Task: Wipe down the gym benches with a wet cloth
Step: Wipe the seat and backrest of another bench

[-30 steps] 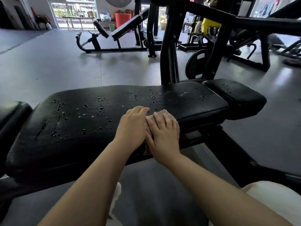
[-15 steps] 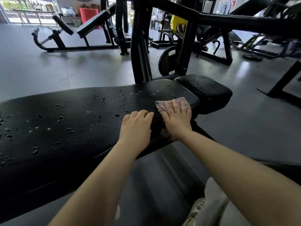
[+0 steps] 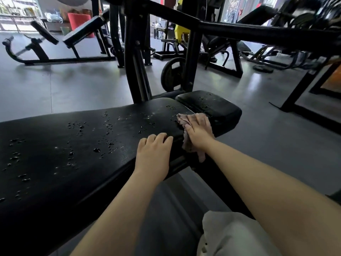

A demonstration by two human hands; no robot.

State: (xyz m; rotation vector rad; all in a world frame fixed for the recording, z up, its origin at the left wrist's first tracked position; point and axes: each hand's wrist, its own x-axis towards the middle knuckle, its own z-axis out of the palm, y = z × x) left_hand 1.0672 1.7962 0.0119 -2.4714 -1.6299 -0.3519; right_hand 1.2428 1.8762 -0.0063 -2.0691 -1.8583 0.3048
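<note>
The right hand point(image 3: 198, 133) presses flat, hiding most of the crumpled pinkish cloth point(image 3: 191, 145) at the glossy, droplet-beaded black table's point(image 3: 55, 154) near edge; the left hand point(image 3: 153, 154) rests beside it, fingertips curled.

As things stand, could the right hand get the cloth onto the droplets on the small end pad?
Probably yes. The right hand presses the cloth flat at the long pad's end, right beside the small pad; nothing lies between.

Bench pad point(image 3: 77, 148) — black vinyl-like upholstery, smooth, dull sheen, beaded with water droplets point(image 3: 96, 150). Cloth point(image 3: 181, 120) — pinkish, soft, crumpled fabric. Frame upright point(image 3: 135, 58) — black painted metal, satin. Floor point(image 3: 55, 89) — grey, smooth, faintly reflective.
</note>
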